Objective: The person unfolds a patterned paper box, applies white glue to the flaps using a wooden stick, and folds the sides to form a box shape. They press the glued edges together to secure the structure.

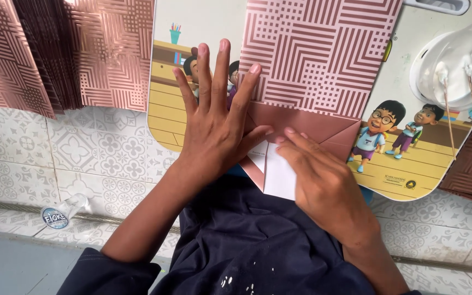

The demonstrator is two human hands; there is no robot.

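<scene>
My left hand [212, 120] lies flat with its fingers spread on the left part of a rose-gold patterned paper bag [318, 60], over a cartoon-printed board [405, 164]. My right hand [323, 183] presses its fingertips on the bag's folded bottom flaps [312, 127], beside a white inner panel [277, 176]. The bag lies flat on the board, its bottom end toward me. Neither hand grips anything.
A stack of the same patterned paper [66, 52] lies at upper left on the tiled floor [94, 164]. A clear dish of white glue [454, 65] with two stick swabs [449, 117] sits at upper right. A small clear bottle [64, 210] lies at left. My dark clothing [247, 240] fills the foreground.
</scene>
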